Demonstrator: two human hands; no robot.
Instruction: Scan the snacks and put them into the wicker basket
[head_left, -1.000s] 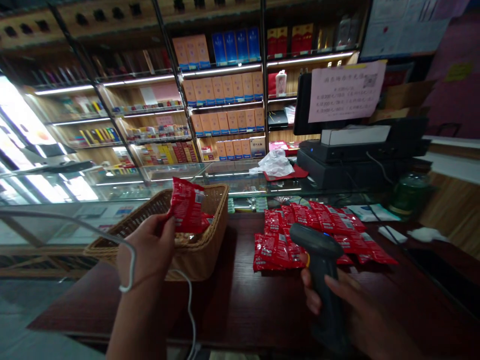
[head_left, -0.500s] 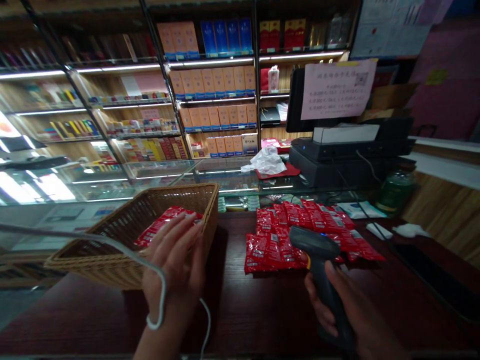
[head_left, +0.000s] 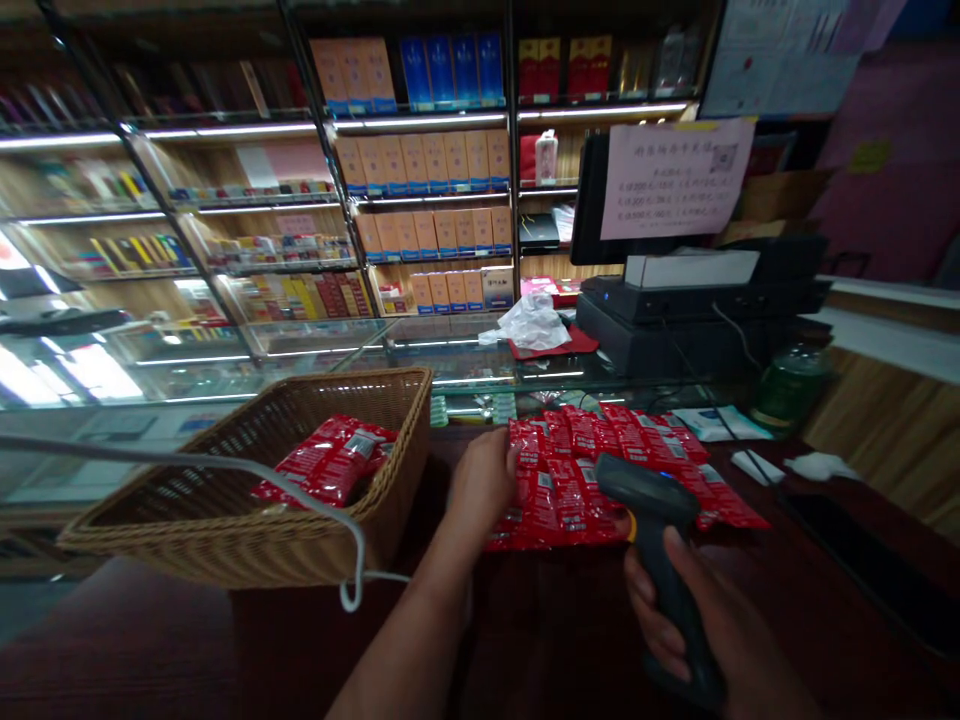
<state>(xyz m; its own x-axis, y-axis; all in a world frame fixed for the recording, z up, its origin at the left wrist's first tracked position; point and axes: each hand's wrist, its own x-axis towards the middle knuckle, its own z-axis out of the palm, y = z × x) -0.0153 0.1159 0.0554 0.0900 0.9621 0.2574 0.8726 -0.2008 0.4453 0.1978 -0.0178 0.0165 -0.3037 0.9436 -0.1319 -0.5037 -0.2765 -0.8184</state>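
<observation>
My right hand (head_left: 675, 610) is wrapped round the handle of a dark grey barcode scanner (head_left: 649, 490), whose head points left over the packets. My left hand (head_left: 484, 485) is at the left edge of the red packets (head_left: 581, 490) spread in rows on the counter. Its fingers are mostly hidden behind the back of the hand, so whether they grip a packet cannot be seen. More shiny red packets (head_left: 330, 460) with printed labels lie inside a brown wicker basket (head_left: 225, 550) on the left.
A pale cable (head_left: 247, 465) runs across the front of the basket. Behind the packets stand a glass display counter, crumpled white plastic (head_left: 534, 322) and a till with a screen (head_left: 660, 300). At right are a green jar (head_left: 791, 385) and a dark flat object (head_left: 870, 560).
My left hand has moved right, from over the basket to the packets on the counter. The scanner in my right hand has shifted slightly right. The cable no longer crosses my left wrist.
</observation>
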